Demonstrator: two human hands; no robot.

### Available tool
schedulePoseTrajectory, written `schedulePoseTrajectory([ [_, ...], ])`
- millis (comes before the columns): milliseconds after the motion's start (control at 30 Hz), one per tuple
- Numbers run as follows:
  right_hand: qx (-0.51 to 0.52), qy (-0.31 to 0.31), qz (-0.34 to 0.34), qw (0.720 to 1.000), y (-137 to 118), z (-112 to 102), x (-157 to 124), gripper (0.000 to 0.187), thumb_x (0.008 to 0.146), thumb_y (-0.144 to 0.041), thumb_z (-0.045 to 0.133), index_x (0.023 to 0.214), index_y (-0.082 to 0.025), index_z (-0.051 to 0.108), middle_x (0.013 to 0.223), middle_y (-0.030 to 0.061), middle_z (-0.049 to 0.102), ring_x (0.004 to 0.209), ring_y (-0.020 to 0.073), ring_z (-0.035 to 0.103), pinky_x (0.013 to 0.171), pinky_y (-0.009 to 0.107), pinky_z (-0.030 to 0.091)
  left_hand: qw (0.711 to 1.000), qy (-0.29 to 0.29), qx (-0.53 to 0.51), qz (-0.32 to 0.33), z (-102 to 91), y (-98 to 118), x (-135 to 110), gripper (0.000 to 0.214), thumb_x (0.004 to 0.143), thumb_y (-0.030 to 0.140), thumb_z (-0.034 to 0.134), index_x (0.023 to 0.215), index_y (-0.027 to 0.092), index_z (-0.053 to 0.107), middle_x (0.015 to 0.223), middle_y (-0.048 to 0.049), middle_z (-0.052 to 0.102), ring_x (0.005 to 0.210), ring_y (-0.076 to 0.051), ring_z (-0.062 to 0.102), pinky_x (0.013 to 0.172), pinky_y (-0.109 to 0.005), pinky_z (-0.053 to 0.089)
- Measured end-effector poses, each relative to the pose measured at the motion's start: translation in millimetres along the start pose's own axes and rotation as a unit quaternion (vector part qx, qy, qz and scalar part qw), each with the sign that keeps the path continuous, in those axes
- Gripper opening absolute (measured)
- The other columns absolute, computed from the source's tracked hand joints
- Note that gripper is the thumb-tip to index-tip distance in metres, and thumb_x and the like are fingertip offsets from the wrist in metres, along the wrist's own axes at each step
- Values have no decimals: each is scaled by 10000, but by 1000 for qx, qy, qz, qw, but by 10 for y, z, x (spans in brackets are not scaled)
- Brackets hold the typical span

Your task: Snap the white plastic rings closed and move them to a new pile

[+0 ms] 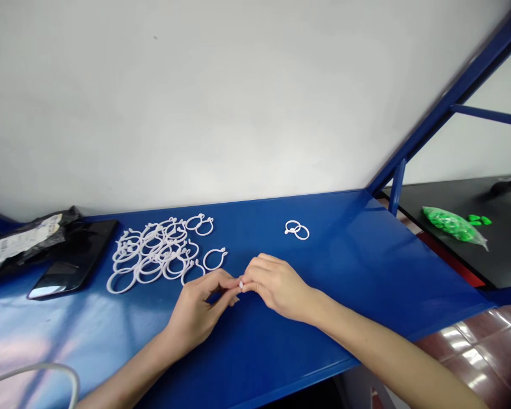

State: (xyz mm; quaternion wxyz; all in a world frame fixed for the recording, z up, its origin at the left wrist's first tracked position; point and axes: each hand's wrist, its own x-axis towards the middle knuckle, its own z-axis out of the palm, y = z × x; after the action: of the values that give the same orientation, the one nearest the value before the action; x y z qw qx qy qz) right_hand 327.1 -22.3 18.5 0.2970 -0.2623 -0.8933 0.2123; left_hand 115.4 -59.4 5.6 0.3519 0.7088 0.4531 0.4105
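My left hand (198, 309) and my right hand (276, 287) meet over the front middle of the blue table, fingertips pinched together. Between them shows the end of a small white plastic piece (241, 284), the same white as the rings on the table. Fingers hide most of it, so its full shape cannot be made out. Just left of and behind my left hand lies a loose pile of white plastic open rings with knobbed ends (151, 267). One such ring (213, 259) lies a little apart, nearest my fingers. Two linked or overlapping white rings (301, 233) lie behind my right hand.
The blue table (344, 244) runs along a pale wall. At the left are a black tablet-like panel (96, 244), a phone (57, 279) and a dark labelled package (25, 241). A white cable (38, 368) curves in front. Rightward, a bag of green pieces (453, 225) lies on a black surface.
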Motion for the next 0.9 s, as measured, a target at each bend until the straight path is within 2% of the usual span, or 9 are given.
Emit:
schedulePoseTrajectory([
  [167, -36, -6, 9, 999, 47, 31, 59, 215, 1071, -287, 509, 956, -211, 675, 913, 43, 726, 808, 185, 613, 799, 328, 485, 990, 7, 129, 64, -51, -60, 51, 82, 947, 260, 626, 920, 234, 700, 824, 9, 758, 695, -140, 711, 658, -232, 554],
  [267, -95, 22, 21, 995, 92, -26, 115, 211, 1057, -333, 547, 965, -207, 688, 939, 59, 738, 860, 209, 620, 832, 350, 473, 965, 34, 235, 115, -123, -110, 106, 158, 977, 268, 591, 1090, 239, 699, 1013, -34, 766, 891, -187, 721, 832, -297, 558],
  [367, -186, 58, 82, 977, 225, -182, 123, 205, 1043, -332, 572, 962, -197, 702, 930, 88, 730, 906, 248, 598, 841, 385, 464, 929, 64, 338, 138, -190, -191, 164, 212, 984, 327, 593, 1129, 210, 694, 1104, -88, 738, 1019, -263, 663, 946, -403, 512],
  [467, -272, 79, 169, 944, 432, -379, 72, 133, 1011, -245, 610, 947, -188, 713, 930, 114, 723, 948, 291, 565, 834, 421, 457, 901, 56, 410, 134, -227, -277, 202, 248, 958, 403, 636, 1060, 187, 701, 1040, -106, 730, 998, -307, 618, 918, -452, 488],
  [533, -300, 70, 211, 928, 559, -486, 24, 105, 987, -210, 634, 933, -188, 721, 929, 127, 720, 970, 312, 550, 822, 438, 462, 892, 39, 433, 125, -231, -318, 208, 237, 959, 407, 631, 1015, 187, 702, 992, -99, 727, 956, -306, 598, 880, -453, 477],
  [633, -305, 45, 222, 925, 661, -576, -31, 52, 949, -202, 682, 930, -188, 728, 967, 135, 718, 989, 326, 538, 829, 457, 480, 894, 15, 432, 116, -226, -331, 208, 211, 1003, 336, 549, 932, 196, 690, 909, -76, 718, 861, -274, 568, 823, -428, 462],
  [767, -300, 55, 220, 926, 601, -566, -23, 51, 919, -188, 705, 959, -171, 731, 1021, 148, 711, 1039, 353, 538, 863, 495, 506, 917, 23, 382, 112, -228, -250, 218, 224, 1010, 290, 490, 876, 207, 649, 873, -67, 707, 827, -250, 555, 799, -398, 458],
  [900, -212, 82, 166, 960, 384, -388, 45, 114, 983, -232, 633, 1056, -196, 714, 1071, 115, 719, 1087, 321, 574, 984, 518, 498, 957, 45, 280, 69, -216, -111, 197, 163, 973, 299, 508, 863, 223, 602, 822, -29, 673, 751, -195, 593, 706, -315, 472],
])
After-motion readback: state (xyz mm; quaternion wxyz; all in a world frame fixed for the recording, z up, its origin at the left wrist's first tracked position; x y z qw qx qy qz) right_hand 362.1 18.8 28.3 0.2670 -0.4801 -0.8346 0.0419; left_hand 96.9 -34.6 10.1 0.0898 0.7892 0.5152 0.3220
